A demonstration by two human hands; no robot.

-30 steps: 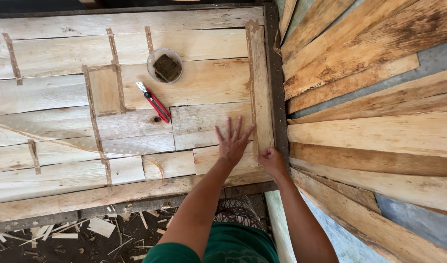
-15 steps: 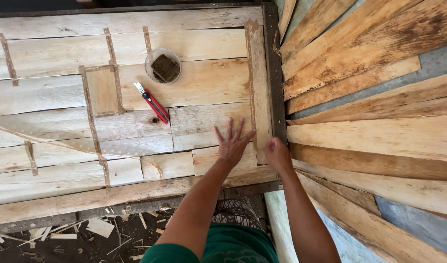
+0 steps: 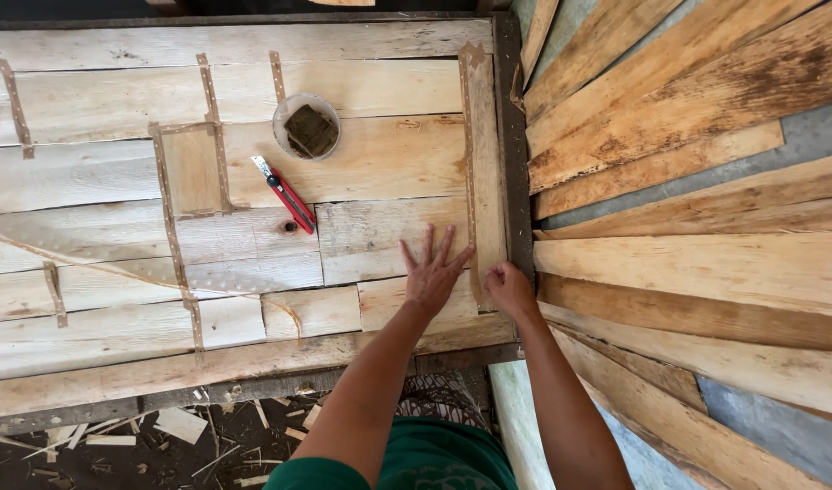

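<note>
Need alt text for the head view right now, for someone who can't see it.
Two bare hands press on a patched sheet of pale wood veneer: left hand flat with fingers spread, right hand on a vertical tape strip by its right edge. A red utility knife and a small round cup lie farther up.

Red utility knife [image 3: 285, 197], round tub [image 3: 307, 127], stacked planks [image 3: 697, 181].

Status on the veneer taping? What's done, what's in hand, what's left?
Done: tape strips already cross most seams of the veneer sheet. In hand: left hand flat on the sheet, right hand pressing the long vertical strip at the right edge. Left: some seams show no tape; utility knife and cup lie idle.
</note>
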